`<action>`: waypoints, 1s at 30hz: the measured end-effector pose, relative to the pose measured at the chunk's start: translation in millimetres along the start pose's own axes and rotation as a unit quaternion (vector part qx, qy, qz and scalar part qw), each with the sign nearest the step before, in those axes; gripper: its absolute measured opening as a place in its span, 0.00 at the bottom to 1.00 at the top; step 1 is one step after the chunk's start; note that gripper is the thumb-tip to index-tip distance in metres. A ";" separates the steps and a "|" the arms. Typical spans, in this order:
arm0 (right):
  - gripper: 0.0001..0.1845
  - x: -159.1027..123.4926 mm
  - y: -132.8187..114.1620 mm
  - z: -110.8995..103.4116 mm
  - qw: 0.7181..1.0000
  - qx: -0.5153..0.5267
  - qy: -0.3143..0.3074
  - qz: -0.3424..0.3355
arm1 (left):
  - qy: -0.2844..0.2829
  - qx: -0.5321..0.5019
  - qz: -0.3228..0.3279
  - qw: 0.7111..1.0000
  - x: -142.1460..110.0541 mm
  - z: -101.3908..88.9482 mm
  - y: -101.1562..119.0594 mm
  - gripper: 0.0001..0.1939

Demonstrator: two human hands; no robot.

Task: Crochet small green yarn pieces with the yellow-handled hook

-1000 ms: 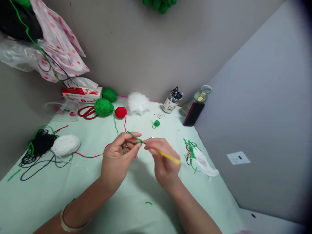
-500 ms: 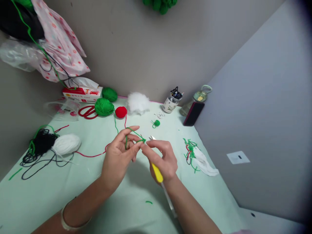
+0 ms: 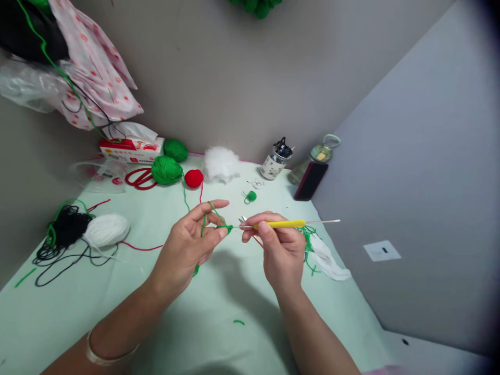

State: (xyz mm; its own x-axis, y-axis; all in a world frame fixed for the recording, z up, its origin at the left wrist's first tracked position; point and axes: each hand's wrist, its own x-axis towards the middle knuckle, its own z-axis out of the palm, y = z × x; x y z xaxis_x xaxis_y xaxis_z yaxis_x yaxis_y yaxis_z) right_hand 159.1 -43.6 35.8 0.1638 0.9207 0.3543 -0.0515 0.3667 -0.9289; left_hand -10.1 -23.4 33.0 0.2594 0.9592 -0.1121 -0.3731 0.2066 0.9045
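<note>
Green yarn runs over the raised index finger of my left hand. Thumb and fingers of that hand pinch a small green crocheted piece; a bit of green hangs below the palm. My right hand is closed on a crochet hook with a yellow grip, held nearly level. Its thin metal tip reaches the green stitches, and its other metal end sticks out to the right. Behind the right fingers lie scissors, mostly hidden.
Green yarn balls, a red ball and white stuffing sit along the back. White yarn and black yarn lie left. A pen cup, a phone and yarn scraps are on the right.
The crochet hook has swung from pointing down toward me to nearly level, and my right hand has moved right. My left hand still pinches the green piece, its index finger raised.
</note>
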 end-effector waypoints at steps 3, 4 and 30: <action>0.09 -0.9 -3.2 -0.7 1.000 0.017 -0.008 0.006 | 0.008 0.055 0.032 0.998 -2.6 -0.3 1.9 0.20; 0.08 -1.1 -4.7 -0.9 1.000 0.015 -0.011 0.001 | 0.018 0.079 0.043 0.996 -3.6 0.3 3.1 0.20; 0.08 0.7 4.0 6.1 0.997 0.064 -0.021 0.035 | -0.050 -0.008 -0.007 0.999 -3.2 2.5 -2.2 0.15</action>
State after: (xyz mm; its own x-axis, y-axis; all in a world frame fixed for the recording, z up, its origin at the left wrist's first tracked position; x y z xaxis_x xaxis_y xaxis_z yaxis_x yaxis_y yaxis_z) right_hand 153.0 -40.7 33.0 0.1147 0.9481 0.2965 -0.1861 0.3137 -0.9311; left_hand -7.8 -27.4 32.4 0.3518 0.9325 -0.0819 -0.3835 0.2233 0.8961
